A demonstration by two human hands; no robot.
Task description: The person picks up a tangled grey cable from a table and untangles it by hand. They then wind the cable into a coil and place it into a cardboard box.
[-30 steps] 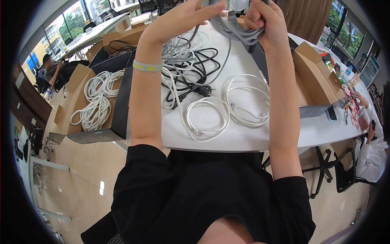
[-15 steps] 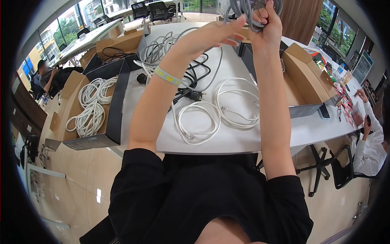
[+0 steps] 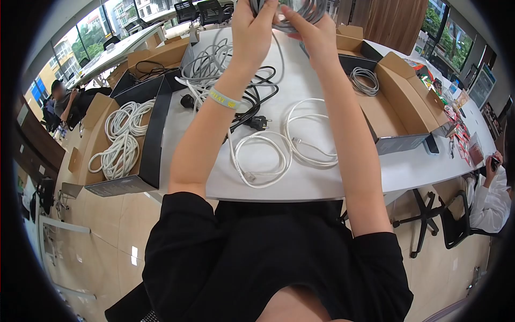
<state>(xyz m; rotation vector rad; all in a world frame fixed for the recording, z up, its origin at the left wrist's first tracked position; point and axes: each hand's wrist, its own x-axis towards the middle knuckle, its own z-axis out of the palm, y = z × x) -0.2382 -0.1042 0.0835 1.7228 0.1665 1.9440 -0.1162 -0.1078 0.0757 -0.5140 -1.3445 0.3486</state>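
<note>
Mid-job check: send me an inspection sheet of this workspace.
Surface: smooth white tabletop, cables lying on it.
Job's things: coiled grey cable, raised above the tabletop.
Clutter: dark flat phone-like object and small red items, right side.
Grips: left hand closed on that cable; right hand at its loops, closure unclear.
Cables: tangled grey cable, black cable with plug, looped white cables; bundled white cables in left black-and-brown cardboard box; grey ring-shaped cable by right cardboard box.
Surroundings: white-clad person, right; dark-clad person, left.
</note>
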